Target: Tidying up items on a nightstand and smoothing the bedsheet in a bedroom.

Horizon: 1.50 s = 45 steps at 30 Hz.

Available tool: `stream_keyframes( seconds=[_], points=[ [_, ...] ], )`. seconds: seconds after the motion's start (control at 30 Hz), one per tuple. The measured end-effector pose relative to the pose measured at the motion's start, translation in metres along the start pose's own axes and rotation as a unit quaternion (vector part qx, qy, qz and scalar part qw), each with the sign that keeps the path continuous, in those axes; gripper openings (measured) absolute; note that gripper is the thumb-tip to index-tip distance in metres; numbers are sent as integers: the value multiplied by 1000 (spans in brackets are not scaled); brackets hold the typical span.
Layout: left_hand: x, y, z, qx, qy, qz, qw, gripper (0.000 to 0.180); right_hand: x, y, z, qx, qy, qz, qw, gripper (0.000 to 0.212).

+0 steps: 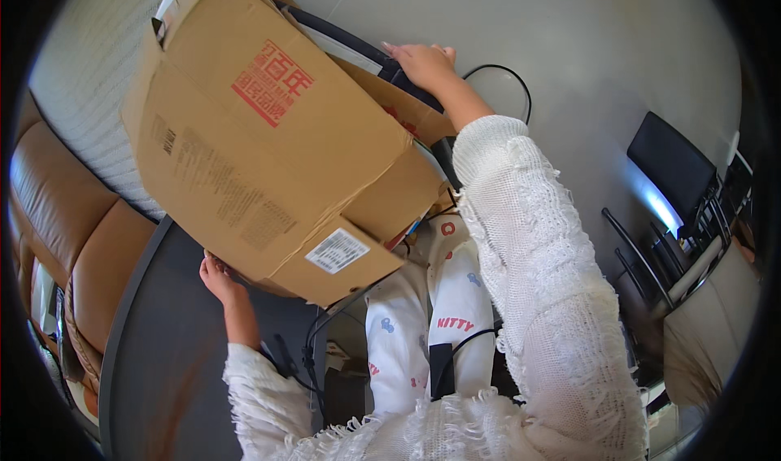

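A large brown cardboard box [252,136], tilted, with red print and a white barcode label [337,250], takes up the upper left in front of me. My left hand [218,278] is closed at its lower left edge, with most of the fingers tucked behind the cardboard. Along the box's right side runs a flat black-rimmed thing [346,38], mostly covered by the box. My right hand [423,64] is closed over its black edge; the far fingers are partly hidden. An open flap [394,197] hangs at the box's near end, where contents barely show.
Below the box is a dark grey table [195,339] with a curved edge. Black cables [311,355] hang beside my legs, and another loops near my right wrist. A brown leather sofa [73,241] stands left. To the right are a monitor [671,164] and a chair [704,323].
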State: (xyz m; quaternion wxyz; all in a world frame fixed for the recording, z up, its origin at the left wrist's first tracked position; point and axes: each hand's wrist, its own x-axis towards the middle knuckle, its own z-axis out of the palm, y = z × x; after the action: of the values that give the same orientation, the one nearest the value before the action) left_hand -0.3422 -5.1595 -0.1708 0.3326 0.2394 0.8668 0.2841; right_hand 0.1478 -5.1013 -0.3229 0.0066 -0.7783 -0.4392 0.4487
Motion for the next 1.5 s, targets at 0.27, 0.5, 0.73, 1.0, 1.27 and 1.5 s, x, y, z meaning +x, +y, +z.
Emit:
stream_keyframes(
  seconds=[0.27, 0.5, 0.73, 1.0, 1.27, 1.5],
  points=[
    [41, -48, 29, -123, -201, -166, 958, 39, 31, 30, 31, 114, -96, -24, 989, 78],
    [47, -58, 33, -40, -233, 32, 971, 45, -1, -7, 10, 288, -157, 7, 945, 88],
    [-28, -5, 78, 297, 11, 417, 859, 54, -31, 18, 61, 209, -53, 5, 976, 62],
    [-47, 78, 98, 454, -231, 627, 590, 64, -92, 30, 45, 259, 255, 72, 929, 36],
    [-81, 69, 119, 465, -283, 535, 646, 55, -143, 93, 66, 359, 263, 51, 894, 20],
    [-79, 51, 131, 437, -248, 536, 678, 71, -144, 119, 84, 85, 402, -68, 909, 31]
  ],
)
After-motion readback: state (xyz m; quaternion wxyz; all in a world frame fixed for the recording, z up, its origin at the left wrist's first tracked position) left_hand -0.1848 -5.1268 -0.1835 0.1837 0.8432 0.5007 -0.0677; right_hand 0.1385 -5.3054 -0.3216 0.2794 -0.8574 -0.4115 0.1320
